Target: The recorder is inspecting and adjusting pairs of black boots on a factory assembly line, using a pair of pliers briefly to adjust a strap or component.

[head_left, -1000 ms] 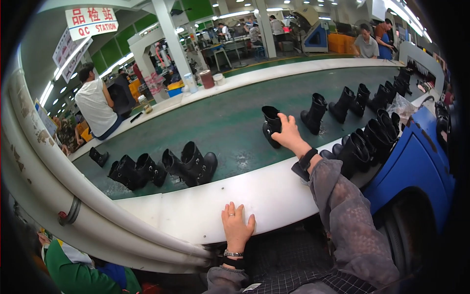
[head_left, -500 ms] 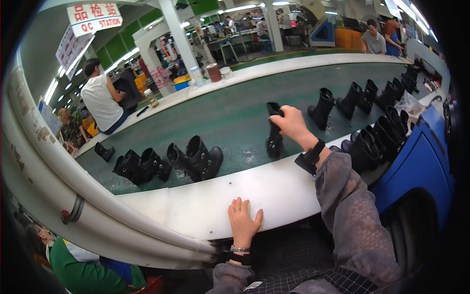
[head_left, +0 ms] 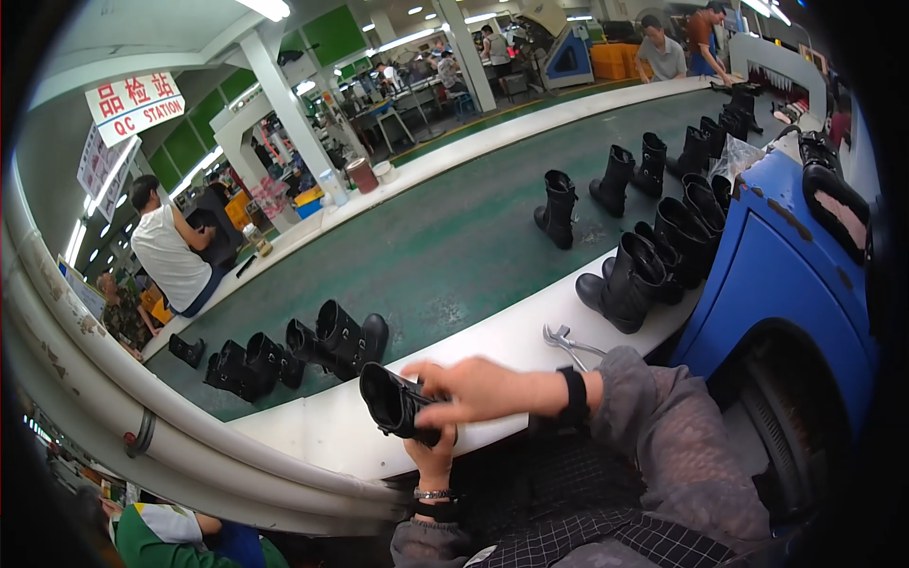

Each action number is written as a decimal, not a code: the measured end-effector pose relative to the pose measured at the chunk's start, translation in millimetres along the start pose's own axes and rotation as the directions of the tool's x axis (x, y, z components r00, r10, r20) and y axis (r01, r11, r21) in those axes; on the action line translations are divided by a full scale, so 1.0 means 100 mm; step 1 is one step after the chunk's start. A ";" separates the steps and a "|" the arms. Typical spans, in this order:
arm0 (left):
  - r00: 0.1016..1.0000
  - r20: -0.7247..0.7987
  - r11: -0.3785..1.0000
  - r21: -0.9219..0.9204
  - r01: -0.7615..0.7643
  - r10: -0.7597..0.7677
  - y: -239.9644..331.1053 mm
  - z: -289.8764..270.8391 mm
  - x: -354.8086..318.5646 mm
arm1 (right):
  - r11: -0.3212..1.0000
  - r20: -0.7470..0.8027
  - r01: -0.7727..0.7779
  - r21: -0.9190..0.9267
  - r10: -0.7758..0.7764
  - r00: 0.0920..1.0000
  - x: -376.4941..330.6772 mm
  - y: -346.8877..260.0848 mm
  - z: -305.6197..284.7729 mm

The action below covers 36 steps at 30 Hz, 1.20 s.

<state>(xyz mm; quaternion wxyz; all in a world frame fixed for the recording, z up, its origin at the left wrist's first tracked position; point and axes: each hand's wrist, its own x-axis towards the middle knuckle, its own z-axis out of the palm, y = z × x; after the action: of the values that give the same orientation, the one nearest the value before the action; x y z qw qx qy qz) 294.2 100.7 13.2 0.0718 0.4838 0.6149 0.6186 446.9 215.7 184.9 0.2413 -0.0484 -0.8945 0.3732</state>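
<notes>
A black ankle boot (head_left: 386, 402) is held tilted over the near white ledge, its open top toward the left. My left hand (head_left: 434, 459) supports it from below, with most of the fingers hidden behind the boot. Across the boot's upper side lies my right hand (head_left: 483, 388), thumb and fingers closed about it and slightly blurred. The boot's toe is hidden by my hands.
Metal pliers (head_left: 568, 345) lie on the white ledge (head_left: 502, 364) near several black boots (head_left: 630, 279). More boots stand on the green conveyor belt (head_left: 454, 256), left and right. A blue machine (head_left: 757, 256) borders the right, thick pale pipes (head_left: 199, 398) the left.
My right hand has brought the boot from the belt toward me and left. My left hand has risen from the ledge to take hold of it. The view has swung right.
</notes>
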 end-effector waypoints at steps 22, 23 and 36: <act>0.977 -0.212 1.000 0.001 0.026 -0.025 -0.08 0.12 0.07 | 0.426 -0.861 -0.903 -0.049 0.441 0.254 0.29 2.91 -1.99; 0.982 -0.190 1.000 0.026 0.010 -0.005 -0.11 0.11 0.07 | 0.477 -0.855 -0.870 -0.123 0.394 0.337 0.29 3.02 -2.04; 0.988 -0.152 0.998 0.056 0.009 0.000 -0.22 0.11 0.12 | 0.876 -0.687 -0.428 0.222 0.453 0.569 0.62 1.64 -1.89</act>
<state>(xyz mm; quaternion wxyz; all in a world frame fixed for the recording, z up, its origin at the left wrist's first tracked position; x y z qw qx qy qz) 284.5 121.4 -1.8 0.0124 0.4358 0.6368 0.6359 465.3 470.9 210.5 0.4723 -0.4080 -0.6797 0.3853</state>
